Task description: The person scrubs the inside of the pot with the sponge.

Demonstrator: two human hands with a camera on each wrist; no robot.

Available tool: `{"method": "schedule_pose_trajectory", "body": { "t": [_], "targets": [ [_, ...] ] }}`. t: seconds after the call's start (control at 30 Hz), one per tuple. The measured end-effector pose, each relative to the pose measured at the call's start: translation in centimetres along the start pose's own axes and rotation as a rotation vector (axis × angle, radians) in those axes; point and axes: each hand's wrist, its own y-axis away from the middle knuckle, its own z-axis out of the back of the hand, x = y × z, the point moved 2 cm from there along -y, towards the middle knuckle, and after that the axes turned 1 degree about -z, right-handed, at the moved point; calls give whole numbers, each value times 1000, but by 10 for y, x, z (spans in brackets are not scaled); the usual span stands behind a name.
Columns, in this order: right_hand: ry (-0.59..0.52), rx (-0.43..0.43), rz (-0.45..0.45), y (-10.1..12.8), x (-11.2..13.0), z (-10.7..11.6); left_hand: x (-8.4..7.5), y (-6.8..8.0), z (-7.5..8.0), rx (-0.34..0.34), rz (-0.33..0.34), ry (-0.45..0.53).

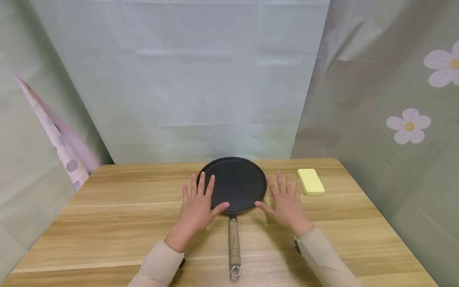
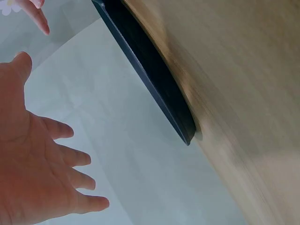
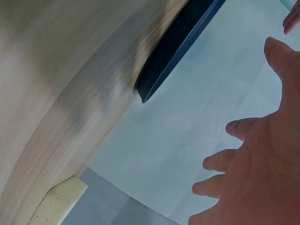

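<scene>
A flat black frying pan (image 1: 234, 183) lies on the wooden table, its wooden handle (image 1: 234, 243) with a metal ring pointing toward me. My left hand (image 1: 197, 207), fingers spread straight, hovers over the pan's left edge in the head view. The right hand (image 1: 286, 205) is spread the same way near the pan's right edge. Both wrist views show the palms raised above the tabletop with nothing in them; the pan's rim (image 2: 154, 79) lies apart from the left fingers. Right of the right hand sits a pale yellow sponge (image 1: 310, 182), also at the lower left of the right wrist view.
The wooden table (image 1: 118, 223) has its far edge just behind the pan. A plain pale curtain (image 1: 201, 79) hangs behind it, and a flower-patterned curtain (image 1: 365, 99) stands along the right side. Another pale cloth hangs at the left.
</scene>
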Motion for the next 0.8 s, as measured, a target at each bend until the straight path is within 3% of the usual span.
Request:
{"method": "schedule_pose_trajectory", "body": {
  "t": [0.57,0.8],
  "targets": [
    [25,-57,27,-9,-15,9,-3,2,4,-24,-34,74],
    [-34,-47,32,-11,-26,15,-5,4,7,-63,-48,112]
  ]
}}
